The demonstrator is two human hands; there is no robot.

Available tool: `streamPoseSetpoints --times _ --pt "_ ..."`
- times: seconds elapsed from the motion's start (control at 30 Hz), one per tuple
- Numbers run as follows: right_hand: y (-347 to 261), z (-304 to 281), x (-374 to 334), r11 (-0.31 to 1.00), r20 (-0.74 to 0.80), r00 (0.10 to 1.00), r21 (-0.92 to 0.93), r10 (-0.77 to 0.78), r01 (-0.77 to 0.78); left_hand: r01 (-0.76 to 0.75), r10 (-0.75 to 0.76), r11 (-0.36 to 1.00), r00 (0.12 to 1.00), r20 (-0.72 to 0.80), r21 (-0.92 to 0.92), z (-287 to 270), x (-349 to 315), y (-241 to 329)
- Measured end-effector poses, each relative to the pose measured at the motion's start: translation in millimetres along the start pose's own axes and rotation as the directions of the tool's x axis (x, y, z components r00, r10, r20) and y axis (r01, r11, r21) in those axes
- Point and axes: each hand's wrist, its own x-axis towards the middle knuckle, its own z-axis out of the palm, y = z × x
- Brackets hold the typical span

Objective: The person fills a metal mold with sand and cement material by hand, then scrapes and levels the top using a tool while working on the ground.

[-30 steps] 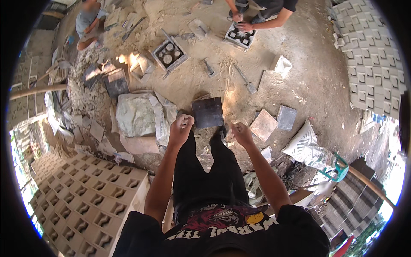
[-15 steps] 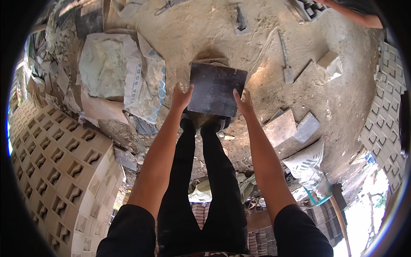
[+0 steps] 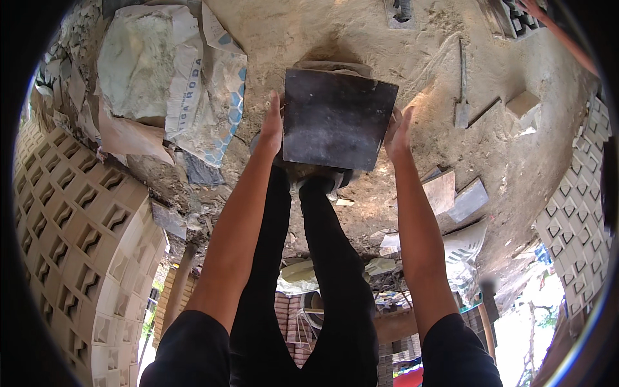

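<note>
A dark, square, flat board [image 3: 338,119] with a scuffed, dusty top lies level in front of my legs. At its left edge is my left hand [image 3: 272,126], seen edge-on with the fingers pointing away from me. My right hand [image 3: 398,134] is at the opposite edge, its thumb side up. Both hands seem to hold the board between them by its sides; the fingers that may reach beneath it are hidden. A rounded, dusty object [image 3: 336,66] shows just past the board's far edge, and what lies underneath is covered.
An open sack of pale powder [image 3: 138,71] lies left. Stacked pale ventilation blocks [image 3: 77,226] rise at the left, with more blocks [image 3: 574,213] at the right. A long-handled tool [image 3: 462,90], a block [image 3: 522,104] and flat tiles [image 3: 467,200] lie right. Another person's arm [image 3: 567,42] shows top right.
My hands have moved slightly apart, and the thumbs no longer lie over the board's top. The board looks larger and nearer. My view has tilted, so the ground items sit higher.
</note>
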Motion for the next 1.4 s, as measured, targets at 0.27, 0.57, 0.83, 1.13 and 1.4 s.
streamPoseSetpoints --times 0.27,0.57,0.83,1.13,1.4 --pt "11.5 32.4 -8.1 0.951 0.018 0.957 0.103 0.291 -0.291 0.183 -0.179 0.982 0.981 -0.068 0.042 -26.7 9.4 -12.3" --pt "7.2 26.6 -1.8 0.952 0.002 0.961 0.133 0.278 -0.275 0.115 -0.114 0.992 0.993 0.028 -0.058 -9.0 10.5 1.8" --pt "-54.6 103.0 32.0 0.97 0.007 0.982 0.152 0.19 -0.188 -0.143 0.148 0.983 0.988 -0.033 0.115 24.0 54.4 108.5" --pt "-51.6 91.9 78.3 0.998 -0.175 0.984 -0.052 -0.027 0.018 -0.102 0.092 0.984 0.993 0.072 0.145 39.8 42.5 124.2" --pt "-70.0 112.4 39.2 0.813 -0.406 0.903 -0.568 -0.14 -0.129 -0.008 0.094 0.831 0.988 -0.126 0.557 31.9 20.9 106.7"
